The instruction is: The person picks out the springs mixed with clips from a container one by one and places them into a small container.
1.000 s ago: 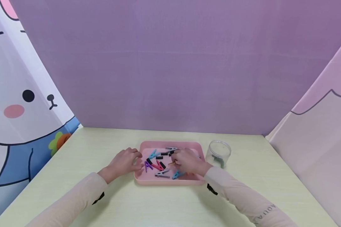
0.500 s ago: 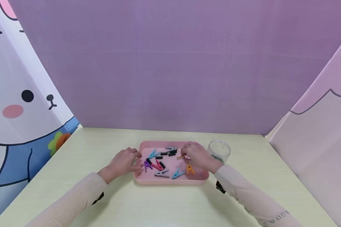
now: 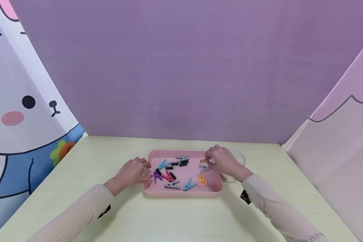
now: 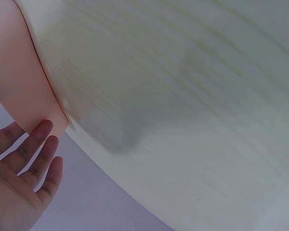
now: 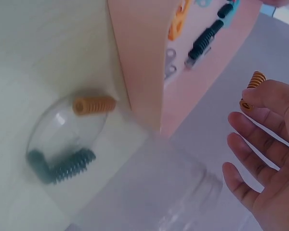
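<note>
Between the thumb and index finger of my right hand [image 3: 225, 163] is an orange coil spring [image 5: 256, 79], held up over the right side of the pink tray [image 3: 181, 194]. The hand's other fingers are spread apart. A clear jar [image 5: 202, 185] stands beside the tray, partly hidden behind my right hand in the head view. Through its wall show another orange spring [image 5: 95, 105] and dark green springs [image 5: 73, 166]. My left hand [image 3: 133, 173] rests at the tray's left end, its fingers loosely bent against the outer wall in the left wrist view.
Several spring clips lie in the tray, among them a yellow clip [image 3: 202, 180], a blue clip [image 3: 189, 185], a purple clip [image 3: 157, 176] and a grey clip [image 3: 172, 185]. Black springs [image 3: 174, 164] lie near its middle. A purple curtain [image 3: 181, 74] closes off the table's back.
My right hand has moved right with the orange spring, from mid-tray toward the jar. The yellow clip and a grey clip have come into sight. My left hand has stayed put.
</note>
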{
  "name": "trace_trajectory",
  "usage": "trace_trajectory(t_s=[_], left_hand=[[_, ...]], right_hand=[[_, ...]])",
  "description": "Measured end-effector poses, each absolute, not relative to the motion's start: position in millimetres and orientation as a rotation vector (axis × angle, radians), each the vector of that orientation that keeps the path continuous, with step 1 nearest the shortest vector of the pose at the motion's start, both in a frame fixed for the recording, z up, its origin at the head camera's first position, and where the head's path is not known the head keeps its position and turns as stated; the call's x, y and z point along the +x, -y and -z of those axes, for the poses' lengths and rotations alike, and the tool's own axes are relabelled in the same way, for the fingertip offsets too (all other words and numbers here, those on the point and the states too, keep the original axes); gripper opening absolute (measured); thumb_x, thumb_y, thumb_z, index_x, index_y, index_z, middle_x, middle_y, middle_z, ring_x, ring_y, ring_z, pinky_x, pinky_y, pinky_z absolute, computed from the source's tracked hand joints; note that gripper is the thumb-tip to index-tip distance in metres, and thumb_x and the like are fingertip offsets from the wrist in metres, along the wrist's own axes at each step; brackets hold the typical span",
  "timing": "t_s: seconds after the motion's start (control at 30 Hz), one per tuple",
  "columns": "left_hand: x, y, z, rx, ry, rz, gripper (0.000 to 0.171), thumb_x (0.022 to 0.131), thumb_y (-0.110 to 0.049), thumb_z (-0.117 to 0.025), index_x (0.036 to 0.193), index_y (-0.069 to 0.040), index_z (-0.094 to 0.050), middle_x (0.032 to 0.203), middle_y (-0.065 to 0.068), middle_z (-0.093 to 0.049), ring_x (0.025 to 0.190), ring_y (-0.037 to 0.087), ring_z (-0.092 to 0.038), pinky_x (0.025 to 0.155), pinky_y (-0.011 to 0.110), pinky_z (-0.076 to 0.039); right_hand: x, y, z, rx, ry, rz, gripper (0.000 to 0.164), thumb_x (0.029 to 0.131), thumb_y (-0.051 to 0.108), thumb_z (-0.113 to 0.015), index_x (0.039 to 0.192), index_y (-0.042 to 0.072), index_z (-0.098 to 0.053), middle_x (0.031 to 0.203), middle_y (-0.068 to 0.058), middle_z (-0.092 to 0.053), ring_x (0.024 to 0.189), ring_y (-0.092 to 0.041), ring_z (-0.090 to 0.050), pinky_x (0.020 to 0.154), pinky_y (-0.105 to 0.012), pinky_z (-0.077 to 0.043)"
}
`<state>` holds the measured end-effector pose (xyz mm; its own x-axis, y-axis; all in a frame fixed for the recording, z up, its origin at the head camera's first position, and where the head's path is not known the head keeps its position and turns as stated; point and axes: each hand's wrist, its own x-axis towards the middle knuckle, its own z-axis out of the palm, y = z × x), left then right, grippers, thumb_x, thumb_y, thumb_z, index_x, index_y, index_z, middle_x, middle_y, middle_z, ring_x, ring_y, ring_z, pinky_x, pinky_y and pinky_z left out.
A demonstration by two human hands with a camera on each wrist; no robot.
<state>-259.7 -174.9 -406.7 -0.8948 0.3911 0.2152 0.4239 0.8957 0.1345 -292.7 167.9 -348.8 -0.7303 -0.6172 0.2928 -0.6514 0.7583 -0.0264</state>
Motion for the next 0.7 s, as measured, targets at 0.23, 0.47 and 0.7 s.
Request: trace_trajectory(t_s=[0.23,0.47,0.7], left_hand=[[-260.1,174.4,407.5,-0.614,2.887,0.269,0.039,0.076,-0.044,-0.068,0.098,-0.012,-0.067,0.094,0.001,-0.064,0.082,0.018,-0.054,0.072,0.035,-0.049],[-260.8,175.0,407.8,-0.623,2.874,0.268,0.038,0.076,-0.043,-0.068,0.097,-0.011,-0.068,0.092,0.001,-0.065,0.081,0.018,-0.055,0.072,0.035,-0.050],[-260.7,175.0,408.4,-0.627,2.870,0.270,0.038,0.076,-0.043,-0.068,0.097,-0.011,-0.068,0.093,0.001,-0.065,0.082,0.018,-0.055,0.072,0.036,-0.050]], right_hand=[[-293.1,-185.3,338.7,0.952,2.679,-0.203,0.009,0.073,0.014,-0.072,0.080,0.016,-0.066,0.078,0.005,-0.063,0.074,-0.013,-0.051,0.063,-0.028,-0.044],[-292.2,-202.3,329.5,0.875,2.668,-0.240,0.008,0.074,0.012,-0.070,0.078,0.015,-0.065,0.076,0.005,-0.060,0.074,-0.015,-0.054,0.062,-0.031,-0.046],[-294.9,-221.6,330.9,0.827,2.650,-0.272,0.008,0.073,0.009,-0.070,0.078,0.013,-0.065,0.076,0.002,-0.061,0.074,-0.016,-0.055,0.062,-0.034,-0.047]])
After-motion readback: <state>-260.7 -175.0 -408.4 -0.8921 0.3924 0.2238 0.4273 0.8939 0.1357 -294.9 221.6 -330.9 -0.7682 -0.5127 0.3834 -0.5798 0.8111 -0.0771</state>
